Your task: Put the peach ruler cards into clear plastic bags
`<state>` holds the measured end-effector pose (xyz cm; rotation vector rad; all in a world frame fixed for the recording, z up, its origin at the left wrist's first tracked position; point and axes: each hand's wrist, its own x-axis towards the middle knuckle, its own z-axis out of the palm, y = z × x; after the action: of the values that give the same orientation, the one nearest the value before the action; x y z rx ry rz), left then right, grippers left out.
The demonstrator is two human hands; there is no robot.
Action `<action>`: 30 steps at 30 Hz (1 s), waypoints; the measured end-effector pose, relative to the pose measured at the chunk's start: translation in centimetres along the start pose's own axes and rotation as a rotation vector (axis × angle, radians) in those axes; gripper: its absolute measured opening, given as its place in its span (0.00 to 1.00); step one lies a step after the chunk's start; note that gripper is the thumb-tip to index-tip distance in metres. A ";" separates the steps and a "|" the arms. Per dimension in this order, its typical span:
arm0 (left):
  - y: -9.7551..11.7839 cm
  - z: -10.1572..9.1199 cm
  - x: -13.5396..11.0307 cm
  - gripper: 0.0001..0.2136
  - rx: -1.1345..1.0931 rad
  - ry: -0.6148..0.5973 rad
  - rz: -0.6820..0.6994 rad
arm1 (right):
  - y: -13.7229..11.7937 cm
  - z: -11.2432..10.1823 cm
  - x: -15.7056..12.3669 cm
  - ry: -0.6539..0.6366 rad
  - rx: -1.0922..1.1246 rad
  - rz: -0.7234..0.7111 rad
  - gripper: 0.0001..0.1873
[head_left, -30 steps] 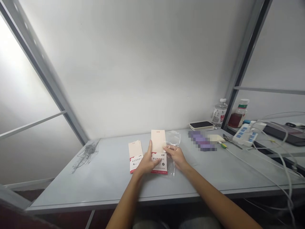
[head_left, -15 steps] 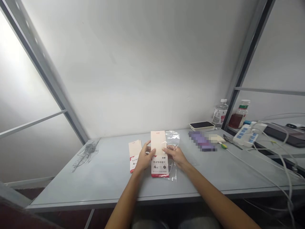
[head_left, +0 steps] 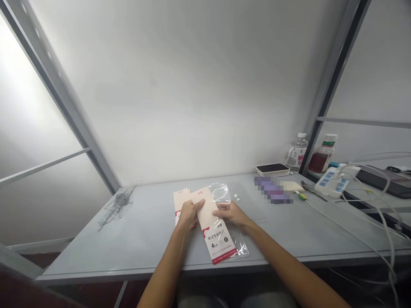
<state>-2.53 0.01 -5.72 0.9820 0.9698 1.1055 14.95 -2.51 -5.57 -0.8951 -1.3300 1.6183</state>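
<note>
The left hand [head_left: 189,214] is pinching a light, floppy cream-and-red paper packet [head_left: 213,239] mid-frame; the spread right hand [head_left: 231,214] is pressing its clear plastic sleeve [head_left: 221,192], apparently.

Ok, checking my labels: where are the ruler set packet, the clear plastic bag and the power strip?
Ruler set packet [head_left: 216,241], head view, printed lower half.
Clear plastic bag [head_left: 221,192], head view, upper end.
Power strip [head_left: 329,182], head view, top face by the switches.
</note>
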 end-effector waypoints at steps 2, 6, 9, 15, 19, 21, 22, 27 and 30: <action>0.0 0.0 0.0 0.16 -0.003 0.029 -0.003 | -0.1 0.1 -0.1 -0.011 0.000 -0.010 0.21; -0.2 0.2 -0.2 0.17 -0.003 0.078 0.003 | -0.1 0.5 -0.2 -0.053 0.005 -0.023 0.20; -0.2 0.6 -0.3 0.18 -0.015 0.085 0.006 | 0.2 0.6 0.0 -0.067 0.008 -0.026 0.21; 0.5 0.8 -0.5 0.17 -0.044 0.075 0.007 | 0.2 0.2 0.0 -0.088 -0.006 0.009 0.27; 0.8 0.1 -0.6 0.15 -0.001 0.095 -0.024 | 0.2 -0.1 -0.2 -0.122 -0.042 0.069 0.26; 0.8 -0.2 -0.5 0.15 0.021 0.127 -0.019 | 0.3 -0.3 -0.2 -0.112 -0.057 0.087 0.27; 0.8 -0.3 -0.5 0.15 0.031 0.149 -0.016 | 0.3 -0.4 -0.2 -0.102 -0.065 0.094 0.28; 0.6 -0.5 -0.2 0.13 0.061 0.224 -0.027 | 0.5 -0.6 0.1 -0.029 -0.095 0.085 0.29; 0.6 -0.5 -0.1 0.12 0.098 0.203 -0.097 | 0.4 -0.6 0.1 -0.006 -0.104 0.057 0.26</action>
<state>-3.22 0.04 -5.27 0.9028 1.2334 1.0995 15.36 -2.22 -6.11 -0.9989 -1.4156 1.6079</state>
